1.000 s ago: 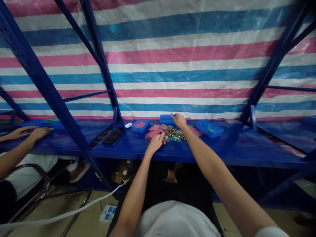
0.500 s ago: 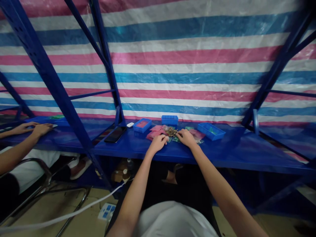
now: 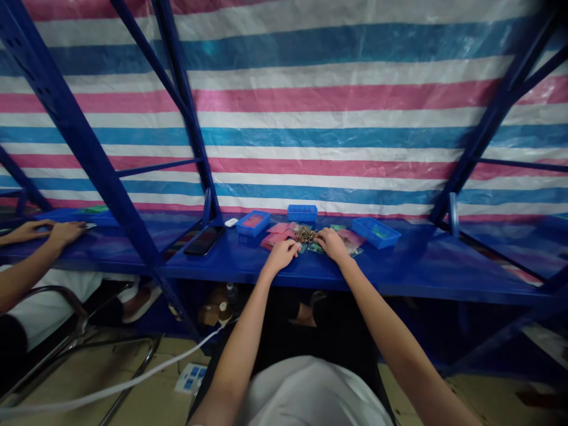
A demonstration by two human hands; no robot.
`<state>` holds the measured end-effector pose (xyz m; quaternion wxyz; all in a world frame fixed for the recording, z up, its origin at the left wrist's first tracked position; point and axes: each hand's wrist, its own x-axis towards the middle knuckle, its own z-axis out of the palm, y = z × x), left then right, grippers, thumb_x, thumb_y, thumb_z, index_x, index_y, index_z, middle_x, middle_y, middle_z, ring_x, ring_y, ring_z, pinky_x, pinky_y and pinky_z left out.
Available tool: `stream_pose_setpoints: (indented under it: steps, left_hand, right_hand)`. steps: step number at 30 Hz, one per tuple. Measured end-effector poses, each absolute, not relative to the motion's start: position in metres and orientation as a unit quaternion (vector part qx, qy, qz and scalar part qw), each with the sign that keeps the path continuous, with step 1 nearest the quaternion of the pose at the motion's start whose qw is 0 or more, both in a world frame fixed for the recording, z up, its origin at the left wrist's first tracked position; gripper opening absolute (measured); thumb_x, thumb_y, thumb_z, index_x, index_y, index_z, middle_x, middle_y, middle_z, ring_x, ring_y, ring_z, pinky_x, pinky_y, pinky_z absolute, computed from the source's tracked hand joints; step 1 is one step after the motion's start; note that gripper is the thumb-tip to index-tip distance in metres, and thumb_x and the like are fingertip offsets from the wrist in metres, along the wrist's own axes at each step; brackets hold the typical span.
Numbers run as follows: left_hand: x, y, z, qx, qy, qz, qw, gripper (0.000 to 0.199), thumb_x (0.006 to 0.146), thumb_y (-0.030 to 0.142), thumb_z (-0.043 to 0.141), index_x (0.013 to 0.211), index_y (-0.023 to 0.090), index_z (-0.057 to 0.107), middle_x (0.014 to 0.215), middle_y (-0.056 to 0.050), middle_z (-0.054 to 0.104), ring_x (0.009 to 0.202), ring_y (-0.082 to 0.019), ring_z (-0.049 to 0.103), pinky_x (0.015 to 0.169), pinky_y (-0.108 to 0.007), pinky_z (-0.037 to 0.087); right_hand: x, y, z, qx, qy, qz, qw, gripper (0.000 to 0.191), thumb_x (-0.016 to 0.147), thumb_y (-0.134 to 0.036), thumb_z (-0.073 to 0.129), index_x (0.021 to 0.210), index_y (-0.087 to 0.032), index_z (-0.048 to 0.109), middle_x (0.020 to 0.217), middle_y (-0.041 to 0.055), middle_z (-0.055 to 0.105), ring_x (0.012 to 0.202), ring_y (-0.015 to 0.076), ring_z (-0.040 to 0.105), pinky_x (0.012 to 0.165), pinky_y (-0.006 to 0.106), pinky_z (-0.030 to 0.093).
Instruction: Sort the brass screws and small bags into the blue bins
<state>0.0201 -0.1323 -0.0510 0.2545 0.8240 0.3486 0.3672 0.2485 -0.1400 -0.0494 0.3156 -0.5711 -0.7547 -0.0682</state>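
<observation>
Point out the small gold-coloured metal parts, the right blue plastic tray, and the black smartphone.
Small gold-coloured metal parts [image 3: 304,234]: head view, middle of the pile.
Right blue plastic tray [image 3: 367,236]: head view, left wall.
Black smartphone [image 3: 204,240]: head view, screen.

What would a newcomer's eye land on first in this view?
A large plastic tarpaulin striped pink, white and blue fills the background behind the dark-blue steel shelving frame. Below it, on the glossy blue shelf top, a small heap of gold-coloured metal pieces lies just beyond the person's left hand and the person's right hand. A rectangular blue plastic tray sits to the right.
</observation>
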Motion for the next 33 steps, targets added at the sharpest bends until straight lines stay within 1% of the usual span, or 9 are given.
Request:
stream_pose_setpoints:
  steps: [3,5,8,11,13,18,23,28,33]
  left_hand:
    - [0.02,-0.133,-0.051,0.825,0.345,0.371,0.253,0.033,0.094,0.037,0.044,0.086,0.016,0.068,0.07,-0.003,0.07,0.068,-0.017,0.065,0.068,-0.025,0.046]
    - [0.02,-0.133,-0.051,0.826,0.34,0.373,0.252,0.03,0.094,0.037,0.046,0.088,0.016,0.068,0.071,-0.003,0.07,0.069,-0.018,0.065,0.069,-0.025,0.046]
    - [0.02,-0.132,-0.052,0.825,0.338,0.379,0.248,0.03,0.094,0.038,0.047,0.092,0.016,0.067,0.075,-0.004,0.071,0.07,-0.018,0.065,0.068,-0.026,0.046]
    - [0.019,-0.13,-0.053,0.825,0.339,0.382,0.244,0.032,0.095,0.04,0.047,0.09,0.015,0.067,0.076,-0.006,0.07,0.069,-0.019,0.065,0.065,-0.026,0.046]
    - [0.019,-0.129,-0.054,0.827,0.336,0.38,0.243,0.033,0.095,0.04,0.047,0.088,0.014,0.066,0.076,-0.006,0.07,0.069,-0.019,0.065,0.064,-0.026,0.045]
    - [0.018,-0.128,-0.055,0.834,0.328,0.371,0.245,0.031,0.093,0.039,0.051,0.084,0.014,0.068,0.077,-0.007,0.07,0.069,-0.019,0.064,0.065,-0.027,0.046]
    - [0.018,-0.128,-0.059,0.834,0.324,0.371,0.247,0.024,0.09,0.032,0.056,0.099,0.014,0.068,0.084,-0.006,0.071,0.069,-0.018,0.063,0.066,-0.027,0.046]
    - [0.018,-0.127,-0.06,0.834,0.315,0.376,0.252,0.022,0.09,0.03,0.057,0.102,0.015,0.067,0.085,-0.006,0.07,0.071,-0.018,0.062,0.067,-0.027,0.046]
    - [0.017,-0.126,-0.058,0.833,0.311,0.376,0.261,0.023,0.09,0.033,0.057,0.101,0.016,0.067,0.086,-0.006,0.071,0.074,-0.018,0.063,0.07,-0.027,0.047]
  right_hand:
    - [0.241,-0.145,-0.046,-0.55,-0.754,-0.059,0.355,0.017,0.094,-0.029,0.054,0.096,-0.016,0.064,0.095,0.0056,0.067,0.092,0.019,0.062,0.086,0.037,0.049]
    - [0.23,-0.151,-0.046,-0.529,-0.759,-0.049,0.377,0.016,0.094,-0.026,0.052,0.097,-0.016,0.064,0.092,0.0067,0.068,0.088,0.0194,0.062,0.082,0.034,0.049]
    - [0.209,-0.162,-0.049,-0.489,-0.778,-0.032,0.392,0.015,0.093,-0.021,0.051,0.102,-0.018,0.064,0.096,0.0072,0.068,0.088,0.0192,0.062,0.081,0.031,0.048]
    - [0.195,-0.169,-0.052,-0.46,-0.795,-0.022,0.395,0.02,0.092,-0.015,0.05,0.106,-0.019,0.063,0.102,0.0078,0.068,0.096,0.0198,0.06,0.086,0.032,0.047]
    - [0.191,-0.171,-0.053,-0.453,-0.8,-0.019,0.394,0.02,0.091,-0.014,0.05,0.105,-0.019,0.064,0.1,0.0081,0.068,0.096,0.0204,0.06,0.087,0.033,0.046]
    - [0.192,-0.173,-0.052,-0.452,-0.804,-0.023,0.386,0.016,0.091,-0.016,0.052,0.1,-0.019,0.064,0.094,0.0078,0.066,0.093,0.022,0.058,0.086,0.035,0.046]
    - [0.193,-0.176,-0.05,-0.456,-0.799,-0.036,0.391,0.019,0.092,-0.018,0.05,0.106,-0.02,0.064,0.099,0.0096,0.064,0.101,0.0245,0.056,0.09,0.038,0.045]
    - [0.196,-0.178,-0.052,-0.459,-0.799,-0.035,0.385,0.021,0.094,-0.019,0.048,0.105,-0.021,0.066,0.097,0.0087,0.065,0.096,0.0225,0.059,0.087,0.035,0.047]
    - [0.197,-0.179,-0.053,-0.472,-0.795,-0.033,0.379,0.021,0.095,-0.022,0.048,0.108,-0.021,0.065,0.1,0.0081,0.067,0.096,0.021,0.061,0.086,0.033,0.046]
